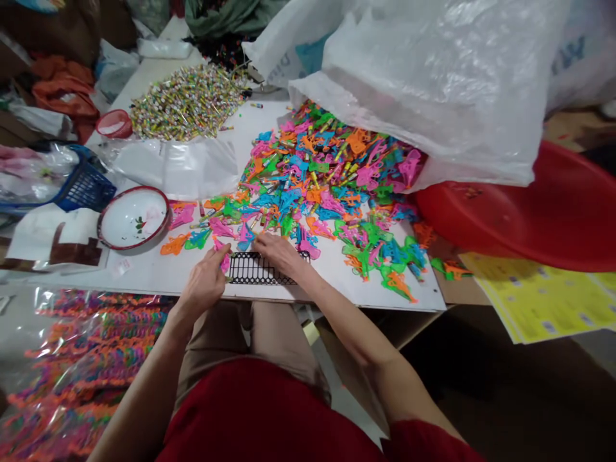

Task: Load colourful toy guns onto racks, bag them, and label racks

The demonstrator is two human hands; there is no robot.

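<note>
My left hand [206,280] is closed at the left end of a black wire rack [243,266], its fingers on a small pink plastic toy [224,258]. Over the rack's far edge, my right hand [276,251] has its fingers drawn together; whatever they may hold is hidden. A blue plastic toy [246,237] lies just left of its fingertips. Beyond both hands spreads a large pile of pink, blue, green and orange plastic toys [289,199], with small printed tubes mixed in.
At left stand a white bowl with a red rim [132,221] and a blue basket [89,183]. Small printed tubes [187,102] are heaped at the back. A large white plastic bag [433,83] hangs over the pile, beside a red basin [529,218]. Filled clear bags [96,366] lie below left.
</note>
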